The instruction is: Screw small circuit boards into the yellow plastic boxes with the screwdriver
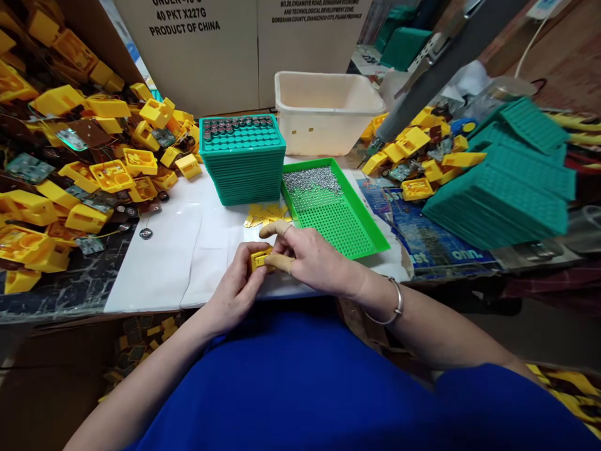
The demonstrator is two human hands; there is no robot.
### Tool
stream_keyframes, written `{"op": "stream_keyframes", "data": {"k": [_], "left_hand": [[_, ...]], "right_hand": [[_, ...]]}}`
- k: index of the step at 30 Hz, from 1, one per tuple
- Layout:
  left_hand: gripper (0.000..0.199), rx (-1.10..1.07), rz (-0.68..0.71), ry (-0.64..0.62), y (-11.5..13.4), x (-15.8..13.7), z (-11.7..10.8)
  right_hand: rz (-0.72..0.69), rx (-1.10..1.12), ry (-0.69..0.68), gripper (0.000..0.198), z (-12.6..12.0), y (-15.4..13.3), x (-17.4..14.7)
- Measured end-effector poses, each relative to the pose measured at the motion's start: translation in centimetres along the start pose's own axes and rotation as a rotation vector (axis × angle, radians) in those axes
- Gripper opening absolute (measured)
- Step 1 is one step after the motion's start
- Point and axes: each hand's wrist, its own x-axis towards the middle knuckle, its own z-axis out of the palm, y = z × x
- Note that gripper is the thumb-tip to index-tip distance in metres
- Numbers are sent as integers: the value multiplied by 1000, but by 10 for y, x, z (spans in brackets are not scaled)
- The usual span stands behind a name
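Well left of the bright green perforated plastic tray (350,228), boxy yellow plastic housings (113,176) lie heaped; with open faces and loose wiring, many look unfinished. Just beside the tray's far left corner rises a stack of teal plastic trays (243,178), its top one only partly filled with dark round pieces (229,128). Left of the tray's near half, the left hand (238,279) closes thumb and fingers around a small yellow plastic block (260,258), apparently unfinished too. Thin yellow plastic pieces (263,214), loose by the tray's left edge, look unused. The right hand (314,258) has one finger at the block and another raised clear (both wear beige coverings); whether it pinches anything, I cannot tell. Tiny silvery metal pieces (312,180) cover the tray's far part, so the supply seems ample.
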Motion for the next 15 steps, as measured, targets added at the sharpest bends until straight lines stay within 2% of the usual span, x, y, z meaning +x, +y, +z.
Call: {"op": "stream_keyframes", "data": {"k": [2,6,15], "left_hand": [[22,2,-10,-27,0,-1,0],[20,-13,-24,-51,0,-3,1],[23,-200,-103,-71,-1,-1,4]], "right_hand": [[27,-78,-39,32,-2,-1,1],[76,-166,-127,25,-6,-2,3],[104,-30,-213,19,-6,2,3]]}}
